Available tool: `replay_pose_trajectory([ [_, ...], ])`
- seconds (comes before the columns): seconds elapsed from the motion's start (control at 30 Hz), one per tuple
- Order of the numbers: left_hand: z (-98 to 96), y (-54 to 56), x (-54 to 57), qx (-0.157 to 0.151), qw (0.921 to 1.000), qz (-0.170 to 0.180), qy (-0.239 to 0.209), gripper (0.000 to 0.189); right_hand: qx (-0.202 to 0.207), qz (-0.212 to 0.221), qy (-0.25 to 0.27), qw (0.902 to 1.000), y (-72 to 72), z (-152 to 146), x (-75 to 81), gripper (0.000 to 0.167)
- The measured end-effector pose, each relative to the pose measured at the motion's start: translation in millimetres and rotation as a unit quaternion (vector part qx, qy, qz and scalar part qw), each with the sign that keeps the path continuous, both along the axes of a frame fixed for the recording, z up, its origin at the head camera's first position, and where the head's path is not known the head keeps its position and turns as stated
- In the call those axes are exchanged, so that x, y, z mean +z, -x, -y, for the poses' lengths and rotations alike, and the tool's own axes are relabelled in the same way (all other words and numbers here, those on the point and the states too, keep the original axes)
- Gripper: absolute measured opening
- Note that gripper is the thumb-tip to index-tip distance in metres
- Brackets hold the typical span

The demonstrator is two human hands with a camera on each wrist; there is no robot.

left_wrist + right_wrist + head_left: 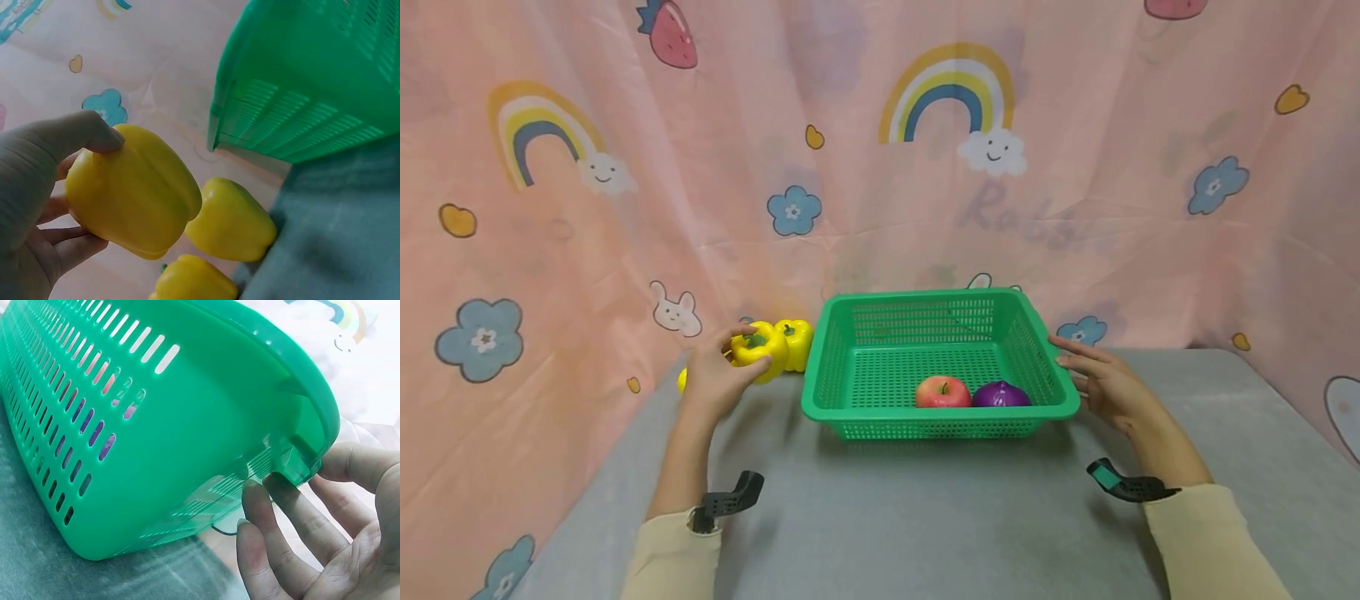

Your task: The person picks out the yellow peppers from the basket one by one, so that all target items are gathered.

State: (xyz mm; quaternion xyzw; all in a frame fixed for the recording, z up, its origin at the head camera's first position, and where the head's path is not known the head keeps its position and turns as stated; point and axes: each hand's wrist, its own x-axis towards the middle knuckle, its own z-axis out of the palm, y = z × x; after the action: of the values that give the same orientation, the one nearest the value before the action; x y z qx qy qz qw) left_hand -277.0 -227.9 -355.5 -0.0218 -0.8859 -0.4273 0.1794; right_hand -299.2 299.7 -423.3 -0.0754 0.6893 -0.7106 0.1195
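My left hand (711, 375) grips a yellow bell pepper (131, 187) between thumb and fingers, left of the green basket (936, 414). In the left wrist view, a second yellow pepper (231, 219) and a third pepper (195, 280) lie beyond and below the held one. My right hand (1112, 387) is at the basket's right side, its fingertips (255, 490) touching the wall just under the rim. Inside the basket, a red apple (943, 392) and a purple onion-shaped piece (1002, 394) sit near the front wall, which hides their lower parts.
A grey table (925, 517) carries the basket. Behind it hangs a pink curtain (880, 208) with rainbows, flowers and other drawings, close to the basket's back edge. Each wrist wears a black camera mount.
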Motion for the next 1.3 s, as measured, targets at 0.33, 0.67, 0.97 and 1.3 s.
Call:
replay_pose_trajectory([
  [0.33, 4.9, 9.6, -16.6, -0.002, 0.9998, 0.010, -0.015, 0.044, -0.003, 0.004, 0.010, 0.9999, -1.7, 1, 1.3, 0.061],
  [0.67, 5.0, 16.0, -28.3, 0.003, 0.9991, 0.040, -0.016, 0.049, 0.002, 0.000, 0.011, 0.9999, -2.1, 1, 2.4, 0.061],
  [0.97, 5.2, 17.2, -34.5, 0.014, 0.9980, 0.061, -0.004, 0.051, -0.002, 0.004, 0.002, 1.0000, -2.1, 1, 2.1, 0.061],
  [1.3, 5.2, 19.1, -41.3, 0.014, 0.9969, 0.078, 0.004, 0.051, -0.004, 0.004, 0.005, 1.0000, -2.9, 2, 3.2, 0.062],
])
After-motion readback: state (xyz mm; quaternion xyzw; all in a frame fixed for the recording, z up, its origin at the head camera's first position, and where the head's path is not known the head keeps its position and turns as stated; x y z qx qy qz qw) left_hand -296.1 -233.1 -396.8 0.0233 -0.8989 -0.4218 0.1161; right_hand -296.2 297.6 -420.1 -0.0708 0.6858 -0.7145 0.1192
